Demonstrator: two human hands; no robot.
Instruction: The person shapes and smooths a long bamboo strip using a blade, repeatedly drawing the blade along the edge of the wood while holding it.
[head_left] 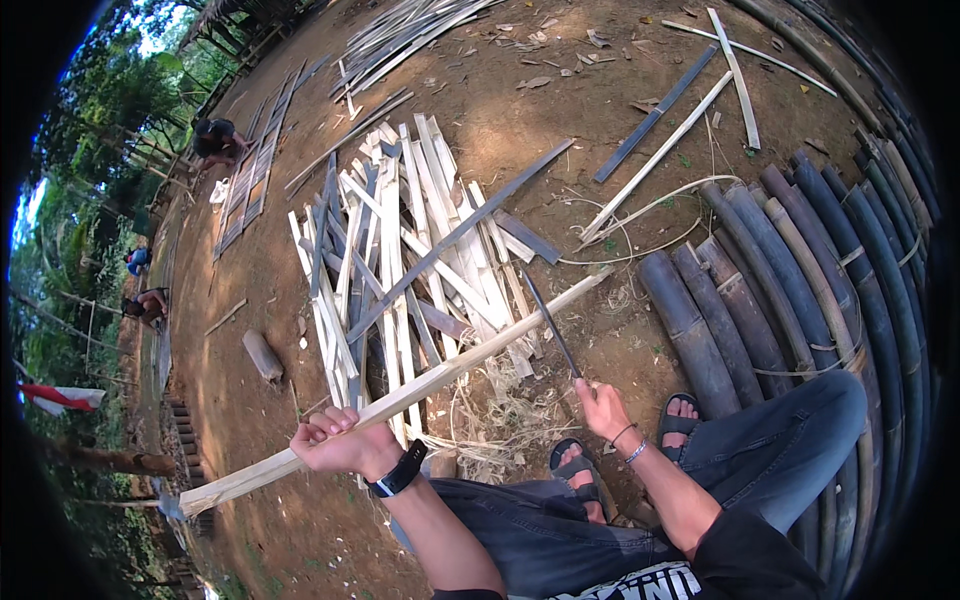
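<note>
A long pale bamboo strip (445, 372) slants across in front of me, its lower end at the left and its far end over the pile. My left hand (345, 440), with a dark watch on the wrist, is wrapped round the strip toward its lower end. In my right hand (603, 408) is a knife (549, 318) with a long, thin dark blade, its handle hidden by my fingers. The blade points up and away, crossing the strip near its far end. Whether the edge touches the strip I cannot tell. Fine shavings (490, 420) lie on the ground below.
A heap of split bamboo strips (400, 240) lies ahead. Dark bamboo poles (690, 320) are stacked to my right, with loose strips (665, 150) beyond. A short bamboo piece (262, 356) lies at left. One person (218, 140) crouches by a bamboo panel (258, 170); another (148, 305) is farther left.
</note>
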